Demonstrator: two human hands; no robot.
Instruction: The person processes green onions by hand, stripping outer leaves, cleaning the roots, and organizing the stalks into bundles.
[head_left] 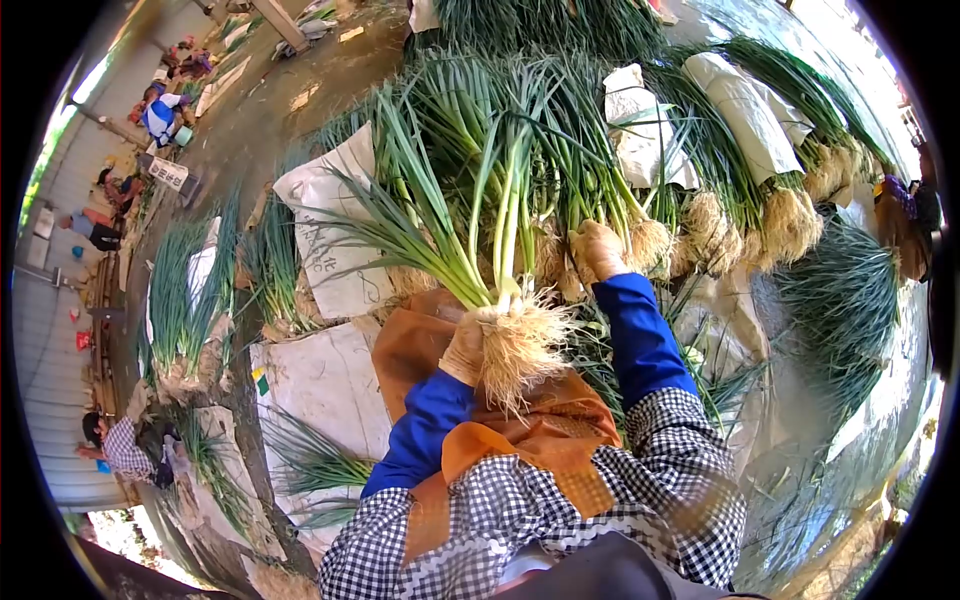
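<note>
My left hand [465, 350] is closed around the white stem bases of a bunch of green onions [505, 255]. The bunch stands in front of my lap, leaves pointing away and pale stringy roots [522, 350] spilling over the near side. Further forward and to the right, my right hand [600, 250] is curled at the root end of a large pile of green onions [450, 110]; its fingertips are partly hidden among the stems. An orange-brown apron [410, 335] lies over my lap below the bunch.
Several sack-wrapped bundles of green onions [740, 115] lie at the right. White sacks [325, 370] and loose green onions [310, 455] are at the left. A wooden post [280, 25] stands at the back. Several people, one in a checked shirt [128, 450], sit far left.
</note>
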